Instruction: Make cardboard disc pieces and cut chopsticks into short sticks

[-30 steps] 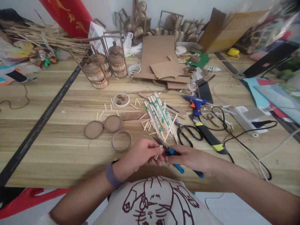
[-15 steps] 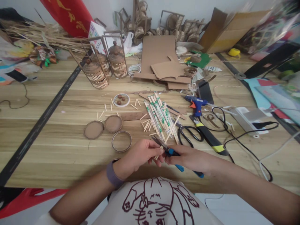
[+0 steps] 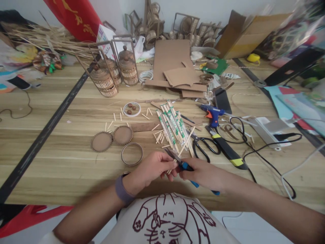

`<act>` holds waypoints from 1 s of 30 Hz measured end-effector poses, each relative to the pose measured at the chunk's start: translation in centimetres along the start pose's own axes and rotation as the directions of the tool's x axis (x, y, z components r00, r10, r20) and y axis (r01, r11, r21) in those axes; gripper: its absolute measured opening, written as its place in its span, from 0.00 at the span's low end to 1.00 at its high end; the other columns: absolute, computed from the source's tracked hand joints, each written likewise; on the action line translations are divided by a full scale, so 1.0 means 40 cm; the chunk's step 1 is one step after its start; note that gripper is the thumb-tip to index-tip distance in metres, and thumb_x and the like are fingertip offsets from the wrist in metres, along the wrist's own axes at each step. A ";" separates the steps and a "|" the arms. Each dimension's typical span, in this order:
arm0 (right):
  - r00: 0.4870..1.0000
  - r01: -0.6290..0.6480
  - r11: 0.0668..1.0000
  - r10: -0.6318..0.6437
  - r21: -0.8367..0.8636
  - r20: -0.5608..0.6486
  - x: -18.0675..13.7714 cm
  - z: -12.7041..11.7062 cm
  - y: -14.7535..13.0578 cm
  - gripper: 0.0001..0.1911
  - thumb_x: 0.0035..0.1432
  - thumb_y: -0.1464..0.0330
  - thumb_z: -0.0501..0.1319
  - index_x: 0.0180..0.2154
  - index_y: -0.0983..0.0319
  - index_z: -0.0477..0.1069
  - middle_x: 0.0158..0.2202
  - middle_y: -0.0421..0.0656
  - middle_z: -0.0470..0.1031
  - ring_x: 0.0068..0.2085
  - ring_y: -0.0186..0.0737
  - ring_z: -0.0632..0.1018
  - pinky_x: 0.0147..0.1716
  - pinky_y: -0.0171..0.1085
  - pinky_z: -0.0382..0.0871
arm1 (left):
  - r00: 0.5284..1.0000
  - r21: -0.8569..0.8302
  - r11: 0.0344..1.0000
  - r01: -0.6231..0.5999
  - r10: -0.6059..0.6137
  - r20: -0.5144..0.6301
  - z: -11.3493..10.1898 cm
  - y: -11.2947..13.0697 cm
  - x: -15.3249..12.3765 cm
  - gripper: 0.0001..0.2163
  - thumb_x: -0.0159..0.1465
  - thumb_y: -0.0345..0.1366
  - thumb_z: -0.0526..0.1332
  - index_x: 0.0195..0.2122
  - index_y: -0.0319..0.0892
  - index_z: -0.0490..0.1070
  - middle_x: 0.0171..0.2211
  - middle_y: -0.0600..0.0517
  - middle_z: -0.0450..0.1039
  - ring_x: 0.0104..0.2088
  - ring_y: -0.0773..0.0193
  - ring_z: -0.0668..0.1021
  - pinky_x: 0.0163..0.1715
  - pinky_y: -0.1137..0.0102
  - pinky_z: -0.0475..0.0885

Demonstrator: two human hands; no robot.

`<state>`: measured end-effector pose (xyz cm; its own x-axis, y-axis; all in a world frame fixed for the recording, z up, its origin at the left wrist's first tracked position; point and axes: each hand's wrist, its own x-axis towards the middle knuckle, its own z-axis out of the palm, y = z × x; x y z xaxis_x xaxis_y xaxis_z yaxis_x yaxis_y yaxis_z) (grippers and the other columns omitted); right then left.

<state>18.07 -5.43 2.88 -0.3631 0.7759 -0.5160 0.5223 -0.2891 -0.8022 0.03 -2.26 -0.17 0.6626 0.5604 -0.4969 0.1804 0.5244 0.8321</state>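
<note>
My left hand (image 3: 149, 169) is closed in a pinch on a thin wooden stick (image 3: 183, 145) that slants up to the right. My right hand (image 3: 203, 174) is wrapped round blue-handled cutting pliers (image 3: 180, 162), whose dark jaws meet the stick's lower end just beside my left fingers. Both hands hover over the near edge of the wooden table (image 3: 63, 166). A heap of wrapped chopsticks (image 3: 171, 123) lies just beyond them, with short cut stick pieces (image 3: 158, 135) scattered around.
Two round cardboard discs (image 3: 111, 137), a ring (image 3: 132, 153) and a small dish of beads (image 3: 131, 108) lie to the left. Black scissors (image 3: 204, 144), a utility knife (image 3: 227, 150), a blue glue gun (image 3: 212, 113) and cables lie right. Woven lantern models (image 3: 113, 73) and cardboard stand farther back.
Hardly anything differs. Both hands stay at the same spot with the stick and pliers; the view has shifted very slightly.
</note>
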 end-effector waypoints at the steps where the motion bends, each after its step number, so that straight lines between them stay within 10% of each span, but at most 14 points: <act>1: 1.000 0.019 1.000 -0.019 -0.018 -0.008 0.000 0.003 0.000 0.09 0.48 0.72 0.55 0.27 0.58 0.73 0.25 0.38 0.73 0.27 0.37 0.70 0.26 0.32 0.63 | 1.000 0.005 1.000 -0.001 0.001 0.004 0.000 -0.002 0.000 0.11 0.57 0.41 0.61 0.24 0.39 0.72 0.23 0.52 0.74 0.20 0.71 0.73 0.19 0.75 0.58; 14: 0.997 0.061 0.994 -0.064 -0.086 -0.031 0.003 0.024 0.027 0.11 0.60 0.64 0.54 0.30 0.62 0.71 0.34 0.45 0.78 0.37 0.43 0.76 0.41 0.40 0.68 | 1.000 0.076 0.997 -0.016 0.015 0.011 0.007 0.005 -0.007 0.10 0.59 0.39 0.59 0.25 0.38 0.70 0.24 0.53 0.72 0.22 0.71 0.72 0.21 0.74 0.58; 30: 0.994 0.006 0.997 -0.015 0.083 0.111 0.000 -0.001 0.018 0.06 0.49 0.70 0.55 0.30 0.60 0.69 0.29 0.39 0.68 0.31 0.35 0.69 0.29 0.32 0.63 | 0.999 0.028 0.999 0.029 -0.028 -0.019 0.017 0.005 -0.006 0.11 0.61 0.40 0.57 0.26 0.39 0.67 0.22 0.55 0.69 0.19 0.72 0.68 0.23 0.73 0.62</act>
<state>18.48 -5.63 2.31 -0.4548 0.7128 -0.5339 0.4544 -0.3299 -0.8275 0.39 -2.73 0.26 0.6435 0.5572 -0.5248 0.2198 0.5223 0.8240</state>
